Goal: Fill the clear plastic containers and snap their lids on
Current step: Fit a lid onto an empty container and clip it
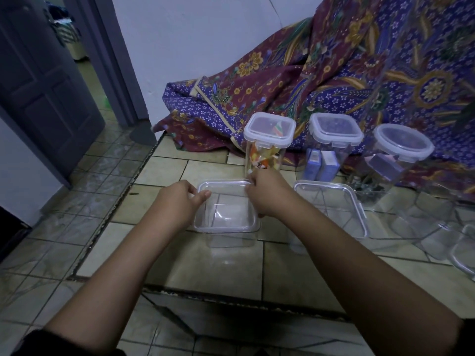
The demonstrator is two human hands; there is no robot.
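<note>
Left hand [180,201] and right hand [267,196] are pinching the rim of the square container [226,219], fingers [253,182] curled round it. It's looking empty, so filling's probably coming next.

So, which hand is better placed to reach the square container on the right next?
Probably the right. The right hand holds the middle container's right rim, nearest the square container; the left hand grips the left rim.
</note>
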